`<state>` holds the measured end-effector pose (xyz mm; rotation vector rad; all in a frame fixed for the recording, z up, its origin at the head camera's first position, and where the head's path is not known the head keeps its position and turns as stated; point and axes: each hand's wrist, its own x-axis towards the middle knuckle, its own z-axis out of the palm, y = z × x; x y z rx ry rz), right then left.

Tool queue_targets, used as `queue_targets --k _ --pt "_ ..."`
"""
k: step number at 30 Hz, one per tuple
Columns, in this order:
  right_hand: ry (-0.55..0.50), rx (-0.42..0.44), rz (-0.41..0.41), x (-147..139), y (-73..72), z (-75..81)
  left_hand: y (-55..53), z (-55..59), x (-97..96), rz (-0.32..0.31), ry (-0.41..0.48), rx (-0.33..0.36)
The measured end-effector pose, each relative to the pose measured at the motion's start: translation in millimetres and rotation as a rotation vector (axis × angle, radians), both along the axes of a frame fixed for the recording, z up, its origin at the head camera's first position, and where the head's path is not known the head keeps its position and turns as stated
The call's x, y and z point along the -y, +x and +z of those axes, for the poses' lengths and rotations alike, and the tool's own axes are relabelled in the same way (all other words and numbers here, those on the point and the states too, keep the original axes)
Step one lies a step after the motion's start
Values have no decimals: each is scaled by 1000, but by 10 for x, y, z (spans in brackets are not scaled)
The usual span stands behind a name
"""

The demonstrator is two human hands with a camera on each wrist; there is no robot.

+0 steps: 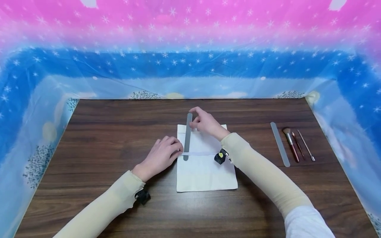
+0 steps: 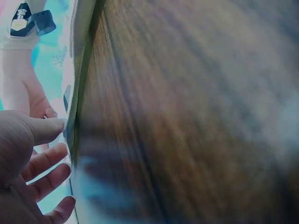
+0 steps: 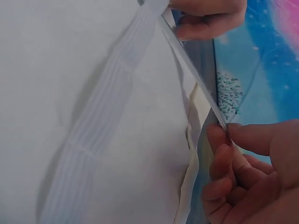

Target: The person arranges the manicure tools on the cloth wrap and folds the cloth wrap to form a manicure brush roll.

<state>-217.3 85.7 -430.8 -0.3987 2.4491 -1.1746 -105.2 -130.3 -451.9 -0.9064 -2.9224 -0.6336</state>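
Observation:
A white cloth case (image 1: 206,175) lies flat, with a white elastic band (image 1: 200,153) running across it. Near the case's left edge, a grey nail file (image 1: 188,137) stands lengthwise, its lower end passing under the band. My right hand (image 1: 206,123) pinches the file's far end between thumb and finger, as the right wrist view also shows on the nail file (image 3: 201,84). At the case's left edge, my left hand (image 1: 162,152) pinches the left end of the band. In the left wrist view, the left thumb and fingers (image 2: 44,128) meet at the cloth edge.
To the right on the brown wooden table (image 1: 119,122) lie a second grey nail file (image 1: 279,143), a makeup brush (image 1: 290,144), a thin dark-red tool (image 1: 298,145) and a metal cuticle pusher (image 1: 306,145). A pink and blue snowflake-patterned curtain (image 1: 190,66) surrounds the table.

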Motion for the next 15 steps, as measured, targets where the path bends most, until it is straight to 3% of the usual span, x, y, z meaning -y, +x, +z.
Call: queue_targets --k 15 --pt "58 -5 46 9 107 8 -3 -5 -25 -10 -8 -18"
